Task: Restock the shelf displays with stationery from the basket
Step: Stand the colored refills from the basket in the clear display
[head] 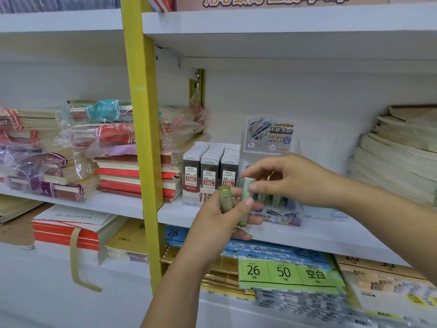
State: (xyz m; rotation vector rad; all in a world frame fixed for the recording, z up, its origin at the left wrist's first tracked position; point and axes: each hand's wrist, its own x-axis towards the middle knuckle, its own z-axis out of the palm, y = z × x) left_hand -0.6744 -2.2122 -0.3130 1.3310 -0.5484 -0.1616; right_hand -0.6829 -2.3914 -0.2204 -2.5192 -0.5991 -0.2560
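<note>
My left hand (221,217) holds two small green lead tubes (225,197) upright in front of the middle shelf. My right hand (290,179) pinches the top of the paler green tube (246,185) between thumb and forefinger. Just behind my hands stands a clear display box (279,209) with a printed header card (269,136); several green tubes stand in it. To its left is a display box of grey 0.5 HB lead cases (210,171). No basket shows in the frame.
A yellow upright post (142,138) divides the shelving. Wrapped notebook stacks (94,147) fill the left of the shelf, and cream paper pads (399,150) the right. Loose-leaf packs (283,273) lie on the shelf below. The white shelf edge (319,237) runs under my hands.
</note>
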